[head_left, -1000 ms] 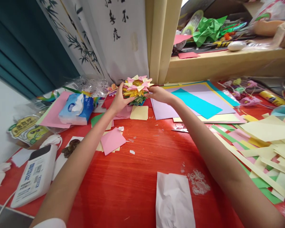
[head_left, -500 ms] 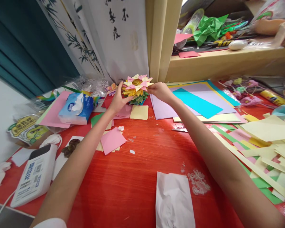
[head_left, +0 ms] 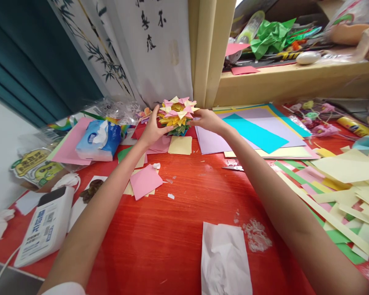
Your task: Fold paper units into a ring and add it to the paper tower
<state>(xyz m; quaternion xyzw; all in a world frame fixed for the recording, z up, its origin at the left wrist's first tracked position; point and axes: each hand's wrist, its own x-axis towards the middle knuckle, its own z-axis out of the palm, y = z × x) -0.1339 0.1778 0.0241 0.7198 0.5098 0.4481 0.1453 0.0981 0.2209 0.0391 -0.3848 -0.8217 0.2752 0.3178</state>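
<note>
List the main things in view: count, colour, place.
paper flower: 1, pink, yellow and green, between hands
tissue pack: 1, blue and white, left
paper sheets: several, lilac and turquoise, back right
paper scraps: many, mixed, right
creased paper: 1, white, front
device: 1, white, near left
table: 1, red, underneath
curtain: 1, teal, upper left
shelf: 1, tan, upper right
left hand: 1, bare, flower's left
right hand: 1, bare, flower's right

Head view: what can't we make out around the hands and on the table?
All head view:
- Paper flower: far side, hidden by its front layers.
- Left hand and right hand: grip firmness, contact too small.
- Metal blade: right end, behind right forearm.
- White paper: near end, cut by bottom edge.
</note>
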